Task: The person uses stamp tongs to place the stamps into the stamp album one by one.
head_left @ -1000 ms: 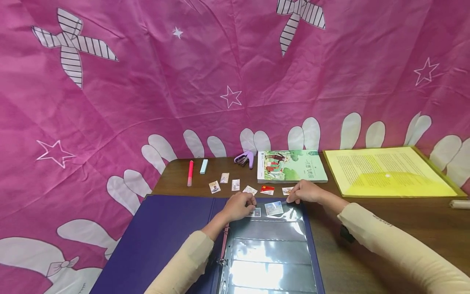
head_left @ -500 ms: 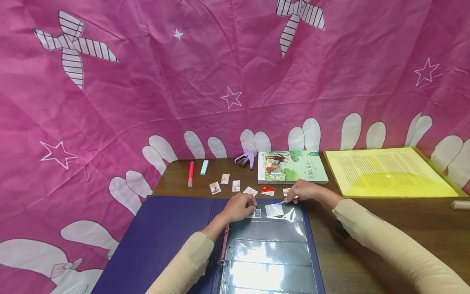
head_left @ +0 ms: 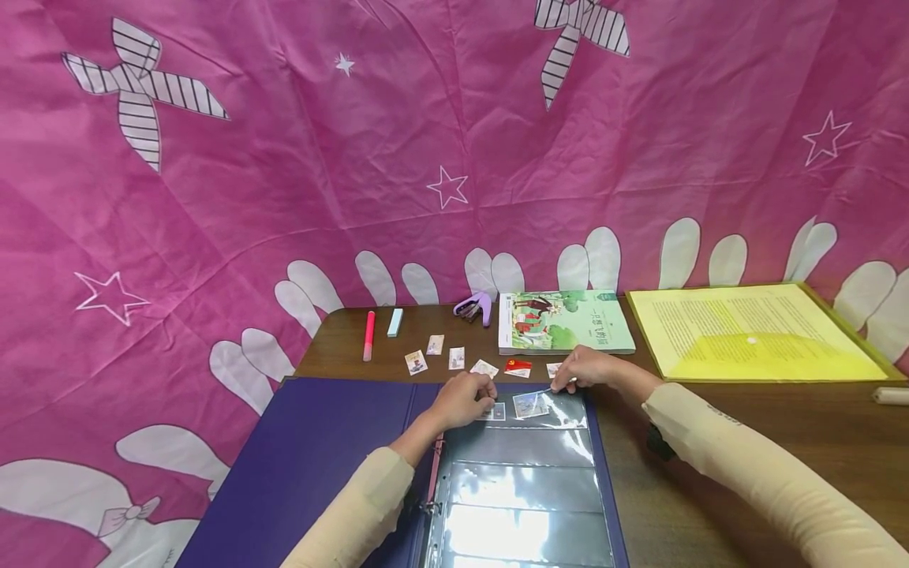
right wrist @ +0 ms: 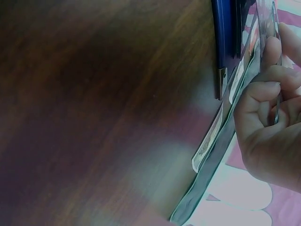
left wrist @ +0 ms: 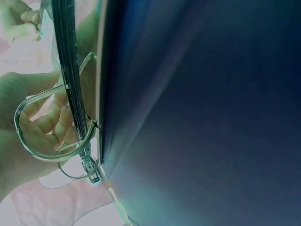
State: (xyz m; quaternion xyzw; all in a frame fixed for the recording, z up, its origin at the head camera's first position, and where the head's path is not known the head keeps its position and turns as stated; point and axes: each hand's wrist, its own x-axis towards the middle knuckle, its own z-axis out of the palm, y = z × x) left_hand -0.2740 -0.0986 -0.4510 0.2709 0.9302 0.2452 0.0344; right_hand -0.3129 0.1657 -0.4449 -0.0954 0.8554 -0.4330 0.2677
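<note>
A dark blue ring-binder stamp album [head_left: 334, 442] lies spread on the table, a page of clear pockets [head_left: 525, 450] on its right side. My left hand [head_left: 461, 400] is at the page's top left, fingers curled, seeming to pinch the top pocket's edge; its fingertips are partly hidden. My right hand [head_left: 585, 368] pinches slim metal tweezers [right wrist: 277, 94], best seen in the right wrist view. Their tips reach toward a bluish stamp [head_left: 531, 405] at the top pocket. Left of it, a smaller stamp [head_left: 500, 412] sits partly behind my left hand. Metal rings [left wrist: 28, 139] show in the left wrist view.
Several loose stamps [head_left: 457, 358] lie beyond the album, one red [head_left: 518, 368]. Farther back are a pink marker [head_left: 369, 335], a light blue box [head_left: 394, 323], a purple stapler [head_left: 477, 308] and a green book [head_left: 568, 319]. A yellow folder [head_left: 753, 331] lies at right.
My right hand has shifted slightly left, and the bluish stamp has tilted a little in the top pocket. My left hand stays in place.
</note>
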